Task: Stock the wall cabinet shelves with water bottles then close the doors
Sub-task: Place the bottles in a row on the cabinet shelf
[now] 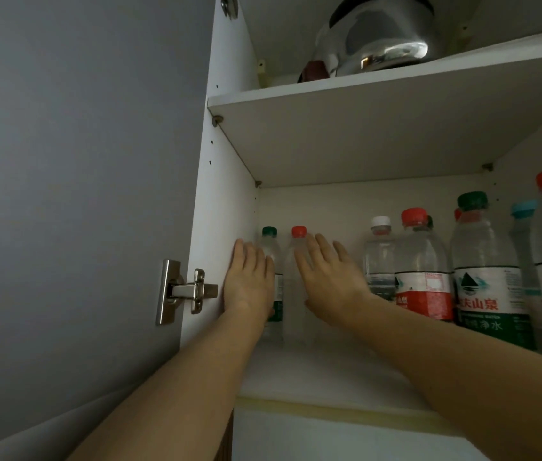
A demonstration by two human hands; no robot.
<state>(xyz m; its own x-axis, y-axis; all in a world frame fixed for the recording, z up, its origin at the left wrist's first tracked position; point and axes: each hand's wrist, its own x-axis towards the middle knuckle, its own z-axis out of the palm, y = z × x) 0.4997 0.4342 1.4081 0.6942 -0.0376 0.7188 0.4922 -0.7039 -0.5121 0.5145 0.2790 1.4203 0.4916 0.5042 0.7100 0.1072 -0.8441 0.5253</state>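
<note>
Two hands reach into the cabinet's lower shelf [323, 371]: your left hand [249, 283] and right hand [331, 281] are both flat, fingers straight, gripping nothing, flanking a red-capped bottle [296, 287] at 12 o'clock. A green-capped bottle [271, 247] stands behind the left hand. More bottles [422, 267] crowd the shelf toward 3 o'clock; the door [73, 194] at 9 o'clock hangs open.

My wall cabinet [226, 201] stands open, its grey door [80, 181] swung left. Upright on its lower shelf [323, 377]: green-capped bottle [271, 247] and red-capped bottle [296, 294] at the left rear, more bottles crowding the right.
</note>
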